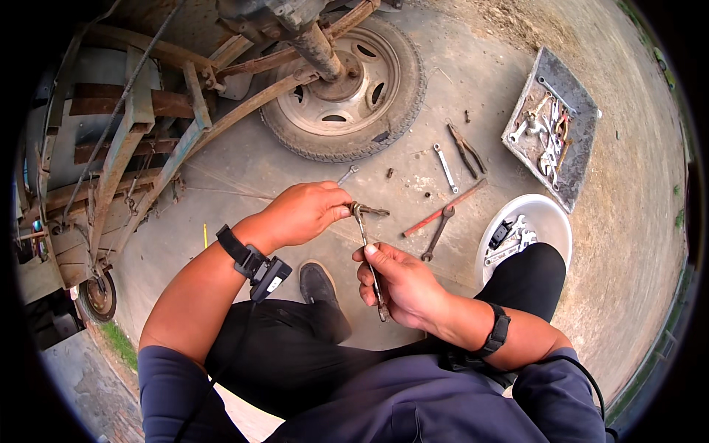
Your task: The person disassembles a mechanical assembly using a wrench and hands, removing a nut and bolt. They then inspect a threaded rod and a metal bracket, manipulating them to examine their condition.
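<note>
My right hand [406, 284] is closed around the shaft of a slim metal wrench [363, 232], which stands nearly upright in front of me. At its top, the wrench's head meets a dark, rusty bolt-like piece [378, 212]. The fingers of my left hand [306, 213] pinch this piece at its left end. Whether the wrench's head sits around it or only against it I cannot tell. Beyond the hands, on the concrete, lie a combination wrench [445, 168], dark pliers [465, 150], a red bar [443, 209] and a rusty open-ended wrench [439, 235].
A wheel [402, 81] on a rusty axle stands ahead, with a metal frame [136, 125] at the left. A grey tray [580, 144] of tools is at the far right. Nearer, by my right knee, a white basin [559, 218] holds wrenches. Small nuts [390, 173] lie about.
</note>
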The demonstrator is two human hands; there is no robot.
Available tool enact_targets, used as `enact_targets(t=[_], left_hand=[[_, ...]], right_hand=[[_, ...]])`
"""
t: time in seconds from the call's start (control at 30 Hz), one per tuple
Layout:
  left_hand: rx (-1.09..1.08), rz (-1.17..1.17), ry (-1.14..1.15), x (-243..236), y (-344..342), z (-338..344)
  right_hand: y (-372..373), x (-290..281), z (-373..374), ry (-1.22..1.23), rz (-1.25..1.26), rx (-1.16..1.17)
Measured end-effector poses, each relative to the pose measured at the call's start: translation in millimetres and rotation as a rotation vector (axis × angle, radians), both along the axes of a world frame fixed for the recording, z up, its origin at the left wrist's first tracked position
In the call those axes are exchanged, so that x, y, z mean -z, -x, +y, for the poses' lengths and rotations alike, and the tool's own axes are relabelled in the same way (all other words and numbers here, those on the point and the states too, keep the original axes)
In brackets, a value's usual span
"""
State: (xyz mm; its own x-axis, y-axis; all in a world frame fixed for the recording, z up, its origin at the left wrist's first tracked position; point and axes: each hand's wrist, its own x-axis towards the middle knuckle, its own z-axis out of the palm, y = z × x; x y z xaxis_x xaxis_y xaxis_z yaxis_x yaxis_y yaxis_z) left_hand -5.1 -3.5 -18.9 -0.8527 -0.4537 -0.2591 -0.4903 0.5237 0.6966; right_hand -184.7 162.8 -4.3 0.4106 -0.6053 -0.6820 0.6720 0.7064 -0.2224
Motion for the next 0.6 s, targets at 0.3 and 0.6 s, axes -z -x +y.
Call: enact_targets(t=[0.3,0.6], left_hand=[[0.006,-0.007,-0.004,2,1,-1],[0.000,-0.014,-0.010,0,-1,0]], right_hand=[[-12,-5,-16,-0.019,-0.113,0.001],[-15,14,-23,0.056,-0.145,-0.051]])
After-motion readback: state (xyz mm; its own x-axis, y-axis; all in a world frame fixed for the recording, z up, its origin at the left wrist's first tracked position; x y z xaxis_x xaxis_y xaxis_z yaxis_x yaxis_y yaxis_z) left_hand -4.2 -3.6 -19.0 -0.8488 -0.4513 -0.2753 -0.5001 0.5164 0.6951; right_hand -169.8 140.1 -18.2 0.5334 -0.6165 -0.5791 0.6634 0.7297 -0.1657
